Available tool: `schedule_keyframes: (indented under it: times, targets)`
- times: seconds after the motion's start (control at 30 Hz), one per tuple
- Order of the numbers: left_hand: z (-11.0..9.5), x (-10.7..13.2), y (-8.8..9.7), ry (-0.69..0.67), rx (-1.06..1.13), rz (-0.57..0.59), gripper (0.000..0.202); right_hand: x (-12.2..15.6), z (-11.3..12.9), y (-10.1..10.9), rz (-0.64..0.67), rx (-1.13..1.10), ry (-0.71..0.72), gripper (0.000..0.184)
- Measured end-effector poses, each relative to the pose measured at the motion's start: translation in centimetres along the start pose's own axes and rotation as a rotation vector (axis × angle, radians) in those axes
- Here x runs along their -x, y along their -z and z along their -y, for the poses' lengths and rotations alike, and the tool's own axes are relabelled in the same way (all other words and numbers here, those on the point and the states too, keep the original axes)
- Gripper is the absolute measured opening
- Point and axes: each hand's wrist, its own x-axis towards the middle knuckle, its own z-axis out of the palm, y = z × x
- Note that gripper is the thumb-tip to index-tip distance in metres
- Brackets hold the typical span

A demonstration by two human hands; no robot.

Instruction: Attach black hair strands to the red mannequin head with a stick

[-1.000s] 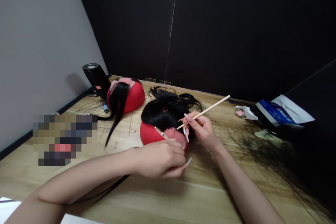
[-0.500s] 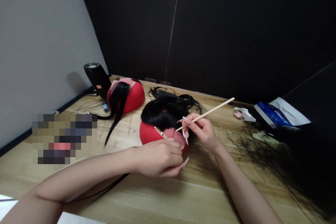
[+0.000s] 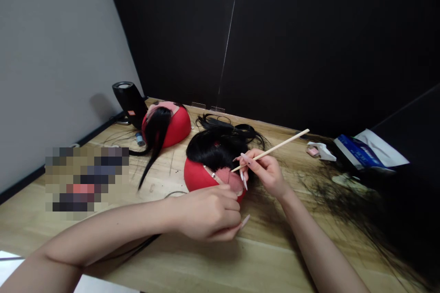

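Note:
My right hand (image 3: 266,176) pinches a ventilating needle with a slim pale wooden handle (image 3: 282,147). Its tip end points down at the pink cap patch (image 3: 224,176) on a red wig block (image 3: 196,177); the fine point is too small to make out. Curled over the near side of that block is my left hand (image 3: 213,213), closed, its fingertips mostly hidden. A lock of black hair (image 3: 142,248) runs from under this hand toward the lower left. Black hair (image 3: 209,149) covers the block's far side, and a fine dark strand rises near the needle's tip.
A second red wig block (image 3: 180,128) with black hair stands behind on the left, beside a black speaker (image 3: 129,103) and a blue thread spool (image 3: 139,139). On the right lie loose hair (image 3: 337,201), a blue and white packet (image 3: 360,153) and crumpled tissue (image 3: 325,152). A dark panel (image 3: 292,46) closes the back.
My left hand has dropped slightly toward me, away from the pink patch. The right hand keeps the needle at nearly the same spot. The whole view has shifted a little.

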Motion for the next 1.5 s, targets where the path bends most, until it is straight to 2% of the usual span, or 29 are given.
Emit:
schedule_keyframes:
  times: [0.2,0.4,0.6,0.77,0.93,1.5]
  targets:
    - [-0.57,0.22,-0.14,-0.035,0.016,0.026,0.029,0.00,0.01,-0.03,-0.009,0.005,-0.014,0.030]
    - [-0.65,0.16,-0.03,-0.098,0.093,0.105,0.031,0.00,0.15,-0.13,0.008,0.006,-0.008,0.029]
    - [-0.53,0.26,0.16,-0.095,0.148,0.081,0.028,-0.11,0.22,-0.19,0.007,0.010,-0.010,0.033]
    - [-0.32,0.35,0.28,-0.100,0.154,0.107,0.028,-0.17,-0.03,-0.24,-0.008,-0.009,-0.023,0.034]
    - [-0.17,0.27,0.35,-0.098,0.145,0.144,0.030,-0.35,-0.18,-0.34,-0.045,-0.027,-0.036,0.035]
    - [-0.03,0.33,0.11,-0.108,0.120,0.144,0.030,-0.44,-0.16,-0.65,-0.166,0.055,-0.148,0.040]
